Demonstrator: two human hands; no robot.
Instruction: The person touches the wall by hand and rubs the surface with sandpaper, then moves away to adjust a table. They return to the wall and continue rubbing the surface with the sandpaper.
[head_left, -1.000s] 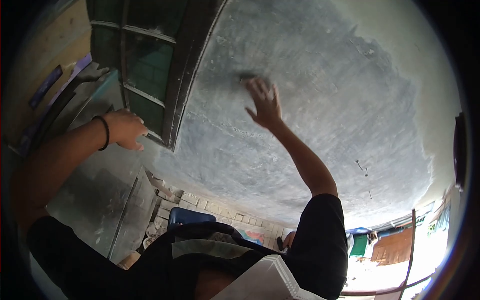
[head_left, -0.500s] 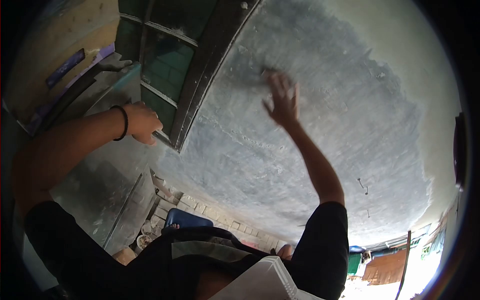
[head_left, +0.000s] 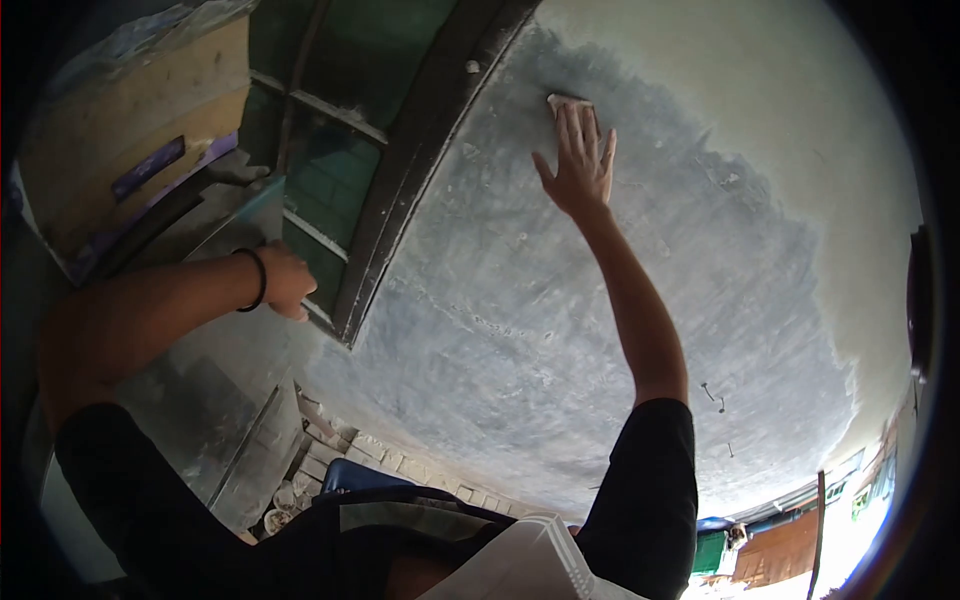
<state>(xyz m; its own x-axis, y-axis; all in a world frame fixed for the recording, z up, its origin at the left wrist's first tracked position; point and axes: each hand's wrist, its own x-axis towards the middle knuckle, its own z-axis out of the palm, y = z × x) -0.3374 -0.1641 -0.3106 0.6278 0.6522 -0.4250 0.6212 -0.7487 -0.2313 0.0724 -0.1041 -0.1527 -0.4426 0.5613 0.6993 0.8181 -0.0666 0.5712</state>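
Note:
My right hand (head_left: 577,165) is raised against the grey patch of wall (head_left: 560,270), fingers stretched upward. Under its fingertips lies a small, flat, light-brown sheet that looks like sandpaper (head_left: 572,101), pressed to the wall; the palm hides part of it. Lower on the left, my left hand (head_left: 286,282) has its fingers curled over the bottom edge of the dark window frame (head_left: 385,215). A black band (head_left: 256,280) circles that wrist.
Left of the window, a yellowish box (head_left: 150,125) rests above a grey surface (head_left: 190,385). Nails (head_left: 715,397) stick out of the wall at lower right. Below are a blue object (head_left: 360,476) and light blocks (head_left: 440,480). A white sheet-like object (head_left: 520,565) is close to my chest.
My right hand has moved up the wall and is less blurred, so the sheet beneath its fingers shows. The view has shifted slightly; my left hand keeps its place at the window's lower edge.

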